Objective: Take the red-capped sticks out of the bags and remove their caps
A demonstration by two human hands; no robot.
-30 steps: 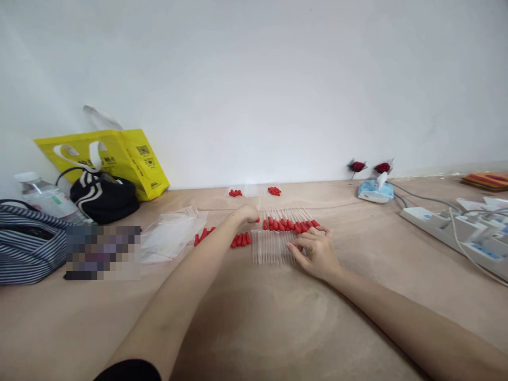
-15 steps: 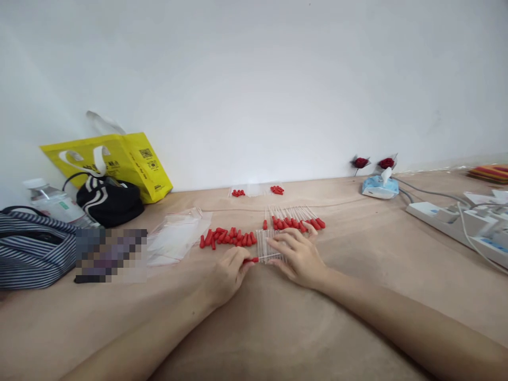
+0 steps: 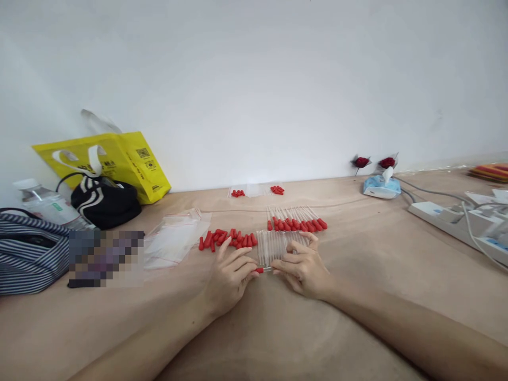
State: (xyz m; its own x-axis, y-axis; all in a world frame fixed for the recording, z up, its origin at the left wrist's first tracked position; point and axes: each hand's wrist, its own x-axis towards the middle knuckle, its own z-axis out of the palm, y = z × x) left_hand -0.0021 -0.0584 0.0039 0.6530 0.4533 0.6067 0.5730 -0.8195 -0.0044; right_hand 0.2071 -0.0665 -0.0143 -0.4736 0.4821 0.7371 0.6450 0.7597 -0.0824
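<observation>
My left hand [image 3: 232, 275] pinches a red rubber bulb [image 3: 259, 270] between thumb and fingertips. Its end meets a thin clear glass tube [image 3: 267, 269], gripped by the fingers of my right hand [image 3: 304, 267]. How deep the tube sits in the bulb, I cannot tell. Just beyond my fingers lies a row of bare glass tubes [image 3: 273, 246], partly covered by my right hand. Left of the row is a loose pile of red bulbs [image 3: 228, 238]. Behind it, several droppers [image 3: 296, 223] lie side by side, red bulbs towards me.
Clear plastic bags [image 3: 170, 241] lie to the left, near a striped bag [image 3: 34, 254], a bottle [image 3: 43, 201], a black pouch [image 3: 105, 203] and a yellow bag [image 3: 146, 169]. Bagged bulbs [image 3: 277, 190] lie by the wall. On the right are wipes [image 3: 381, 188] and a power strip [image 3: 432, 214] with cables.
Both hands have come slightly nearer to me with the bulb and tube. My right hand has moved off part of the tube row, and my left fingers have spread.
</observation>
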